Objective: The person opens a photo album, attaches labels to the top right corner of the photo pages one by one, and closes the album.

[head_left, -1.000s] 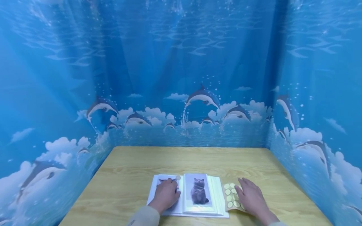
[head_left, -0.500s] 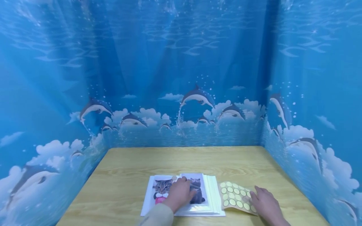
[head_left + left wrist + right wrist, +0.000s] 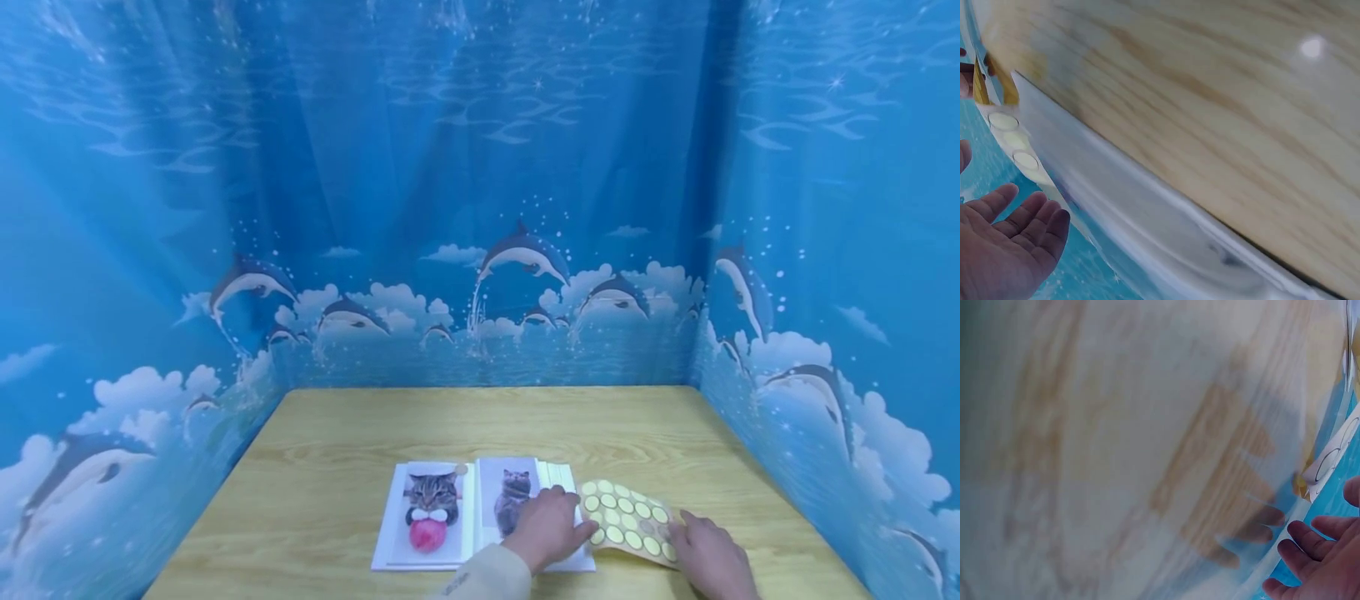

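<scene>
An open photo album (image 3: 382, 546) lies on the table. Its left page shows a tabby cat photo (image 3: 431, 508) with a pink ball; its right page shows a grey cat photo (image 3: 516, 487), partly covered by my left hand (image 3: 547, 529). That hand reaches over the album's right edge, fingertips at the left end of a sheet of round pale-yellow stickers (image 3: 611, 517). The left wrist view shows its fingers (image 3: 1029, 219) relaxed and bent slightly. At the sheet's right end is my right hand (image 3: 716, 554), thumb and fingertips near the edge; the right wrist view shows its fingers (image 3: 1310, 547) loosely spread.
The wooden table (image 3: 360, 425) stretches away behind the album. Blue dolphin-print curtains (image 3: 420, 208) enclose it at the back and on both sides. A small round sticker (image 3: 461, 469) sits at the top of the left page.
My left hand has moved right, from the left page across the album to the sticker sheet, uncovering the tabby cat photo. My right hand has shifted off the stickers to the sheet's right end.
</scene>
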A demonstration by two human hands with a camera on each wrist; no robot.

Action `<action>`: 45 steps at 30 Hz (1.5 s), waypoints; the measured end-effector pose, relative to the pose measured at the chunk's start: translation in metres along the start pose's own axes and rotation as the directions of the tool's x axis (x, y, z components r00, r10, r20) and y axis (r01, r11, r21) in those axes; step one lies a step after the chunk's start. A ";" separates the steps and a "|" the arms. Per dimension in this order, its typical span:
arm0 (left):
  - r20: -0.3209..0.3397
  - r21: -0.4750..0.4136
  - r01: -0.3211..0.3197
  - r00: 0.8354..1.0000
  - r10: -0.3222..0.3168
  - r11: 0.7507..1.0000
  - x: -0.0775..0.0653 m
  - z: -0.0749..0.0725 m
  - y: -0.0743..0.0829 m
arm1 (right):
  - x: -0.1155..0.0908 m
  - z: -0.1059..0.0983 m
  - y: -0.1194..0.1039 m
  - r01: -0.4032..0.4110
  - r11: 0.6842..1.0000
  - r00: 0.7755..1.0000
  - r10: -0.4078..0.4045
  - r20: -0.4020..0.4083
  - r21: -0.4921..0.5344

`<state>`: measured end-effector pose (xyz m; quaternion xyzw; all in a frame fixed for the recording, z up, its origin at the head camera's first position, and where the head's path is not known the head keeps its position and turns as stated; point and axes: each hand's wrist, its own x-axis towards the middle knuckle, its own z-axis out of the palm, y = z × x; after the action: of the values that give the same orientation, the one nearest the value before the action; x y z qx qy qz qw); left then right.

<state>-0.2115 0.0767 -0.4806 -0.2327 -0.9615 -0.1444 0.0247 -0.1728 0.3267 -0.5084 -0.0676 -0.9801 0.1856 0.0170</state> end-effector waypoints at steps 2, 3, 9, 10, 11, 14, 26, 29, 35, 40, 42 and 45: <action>0.006 -0.004 0.002 1.000 -0.002 1.000 0.001 0.003 0.006 | 0.000 0.000 -0.001 -0.007 1.000 1.000 0.007 0.002 0.005; 0.008 -0.006 0.005 1.000 -0.005 1.000 0.002 0.004 0.008 | 0.000 0.000 -0.002 -0.009 1.000 1.000 0.009 0.006 0.008; 0.049 0.048 -0.029 0.998 0.027 0.998 0.003 0.011 0.018 | 0.002 0.000 -0.005 -0.011 1.000 1.000 0.010 0.012 0.028; 0.050 0.065 -0.044 0.998 0.040 0.997 0.004 0.012 0.019 | 0.002 0.000 -0.005 -0.013 0.999 1.000 0.012 0.010 0.031; 0.050 0.081 -0.056 0.997 0.052 0.995 0.004 0.014 0.019 | 0.002 0.000 -0.005 -0.011 0.999 1.000 0.011 0.008 0.034; 0.040 0.096 -0.078 0.996 0.074 0.992 0.006 0.017 0.020 | 0.003 0.000 -0.005 -0.002 0.999 1.000 0.002 -0.005 0.048; -0.006 0.069 -0.145 0.989 0.146 0.987 0.014 0.016 0.019 | 0.002 -0.002 -0.013 -0.031 0.994 1.000 0.031 -0.002 0.102; 0.013 0.065 -0.141 0.990 0.141 0.988 0.014 0.016 0.020 | 0.001 -0.002 -0.015 -0.032 0.994 0.999 0.033 -0.005 0.103; 0.007 0.085 -0.132 0.991 0.132 0.988 0.015 0.014 0.023 | 0.000 -0.003 -0.017 -0.035 0.993 0.999 0.035 -0.004 0.110; -0.092 0.057 -0.170 0.980 0.175 0.984 0.021 0.014 0.015 | 0.000 -0.004 -0.017 -0.013 0.993 1.000 0.016 -0.024 0.117; -0.123 0.015 -0.172 0.977 0.173 0.985 0.023 0.013 0.011 | 0.000 -0.003 -0.016 -0.005 0.993 1.000 0.008 -0.026 0.115; -0.168 -0.091 -0.167 0.974 0.150 0.982 0.024 0.010 0.007 | 0.003 -0.001 -0.017 0.005 0.993 1.000 -0.001 -0.027 0.122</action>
<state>-0.2298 0.0961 -0.4854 -0.2973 -0.9258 -0.2103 0.1015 -0.1774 0.3117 -0.5008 -0.0675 -0.9667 0.2443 0.0344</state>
